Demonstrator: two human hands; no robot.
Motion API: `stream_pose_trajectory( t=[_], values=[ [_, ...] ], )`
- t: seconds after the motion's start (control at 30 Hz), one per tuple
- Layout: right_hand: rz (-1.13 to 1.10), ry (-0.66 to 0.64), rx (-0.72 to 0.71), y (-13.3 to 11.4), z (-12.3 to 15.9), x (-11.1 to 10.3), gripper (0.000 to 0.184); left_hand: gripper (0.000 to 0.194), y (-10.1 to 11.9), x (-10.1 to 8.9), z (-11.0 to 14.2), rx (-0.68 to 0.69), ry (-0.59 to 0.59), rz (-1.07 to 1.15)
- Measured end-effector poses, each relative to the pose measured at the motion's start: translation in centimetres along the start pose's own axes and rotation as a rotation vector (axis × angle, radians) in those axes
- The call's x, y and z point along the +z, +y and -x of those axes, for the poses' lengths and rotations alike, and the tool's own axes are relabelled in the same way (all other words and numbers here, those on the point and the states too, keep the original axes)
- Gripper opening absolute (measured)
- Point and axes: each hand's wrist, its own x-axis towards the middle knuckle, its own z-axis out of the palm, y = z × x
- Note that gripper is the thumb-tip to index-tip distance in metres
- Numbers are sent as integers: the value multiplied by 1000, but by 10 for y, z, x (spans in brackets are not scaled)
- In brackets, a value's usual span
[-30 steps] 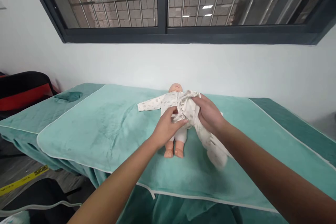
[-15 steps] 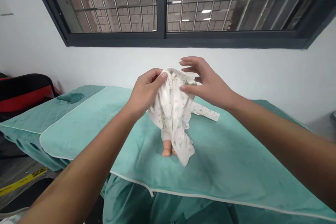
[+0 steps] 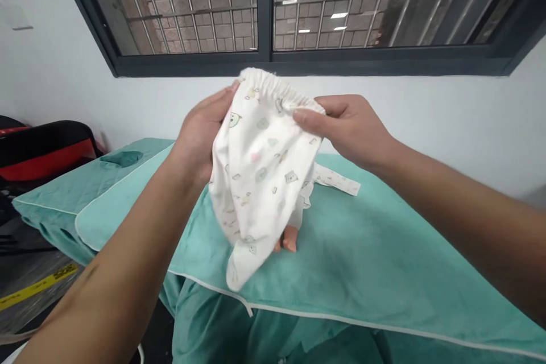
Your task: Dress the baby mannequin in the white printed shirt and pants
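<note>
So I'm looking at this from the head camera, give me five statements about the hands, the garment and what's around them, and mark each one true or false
1. The right hand pinches the garment near its gathered waistband. True.
2. The left hand is empty. False: the left hand grips the garment's other side.
3. A printed sleeve shows behind the garment, over the green cover. True.
4. The clearer of the doll's feet wears a shoe. False: that foot is bare.
5. The garment is plain black. False: the garment is white with small prints.
6. Bars show through the window. True.
</note>
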Motion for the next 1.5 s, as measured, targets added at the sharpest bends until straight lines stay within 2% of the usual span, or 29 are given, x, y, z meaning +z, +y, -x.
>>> stream_pose_trajectory(
  t=[0.1,0.13,0.17,0.2,0.27,0.33,0.37,0.43,0.47,0.5,0.53,0.63,0.7,0.73,0.77,0.8,0.87,0.93,1.0,1.03,1.07,1.17,1.23,1.27,1.3,1.37,1.43,1.5],
  values=[
    [-272,91,27,12,-8,9,40,41,3,-2,8,-355,-399,-40],
    [-337,99,47,15,-9,12,40,41,3,-3,10,-439,-504,-71],
    [-385,95,74,18,-8,15,42,40,2,-4,11,-482,-559,-88],
    [-414,80,106,21,-7,17,44,40,-1,-5,12,-477,-548,-75],
    [-404,1,175,25,0,18,47,38,-7,-5,11,-370,-370,38],
    [-285,-203,245,29,8,17,45,37,-17,-3,9,-269,-177,172],
    [-206,-336,275,31,11,16,42,36,-22,-2,9,-258,-122,213],
    [-97,-555,322,34,16,14,38,39,-33,1,11,-305,-86,237],
    [-105,-587,335,36,17,14,38,42,-38,3,14,-346,-95,227],
    [-162,-543,339,37,17,15,38,45,-42,4,17,-390,-121,209],
    [-252,-446,335,39,16,16,40,49,-45,4,22,-433,-164,186],
    [-514,-113,325,41,12,22,46,54,-47,5,32,-534,-401,119],
    [-576,-20,358,43,11,25,48,50,-45,5,36,-584,-569,75],
    [-581,2,382,44,11,26,50,48,-45,6,36,-593,-602,70],
    [-575,20,405,45,13,27,51,46,-45,7,35,-585,-584,84],
    [-563,29,423,47,15,28,53,45,-46,9,34,-563,-515,117],
    [-529,-47,443,52,22,29,56,41,-50,12,30,-492,-307,213],
    [-497,-310,461,59,29,31,54,39,-55,14,27,-464,-169,283],
    [-499,-525,479,65,32,33,52,39,-59,13,27,-508,-162,319],
    [-529,-532,476,68,32,35,50,40,-60,12,29,-540,-188,328],
    [-576,-460,461,71,31,36,46,43,-61,10,31,-570,-227,329],
    [-733,-116,375,77,23,41,42,48,-64,2,38,-629,-416,279],
    [-786,-30,373,79,22,45,43,57,-67,-2,43,-653,-549,250],
    [-802,-17,392,81,23,47,45,60,-69,-4,44,-652,-564,259],
    [-809,-15,414,82,26,48,46,61,-71,-4,45,-637,-531,285],
    [-786,-78,462,85,34,51,48,56,-75,-4,45,-574,-352,361],
    [-722,-280,520,87,44,52,48,53,-78,-2,45,-532,-181,421],
    [-662,-467,561,88,51,52,48,52,-80,1,48,-556,-105,434]
  ],
)
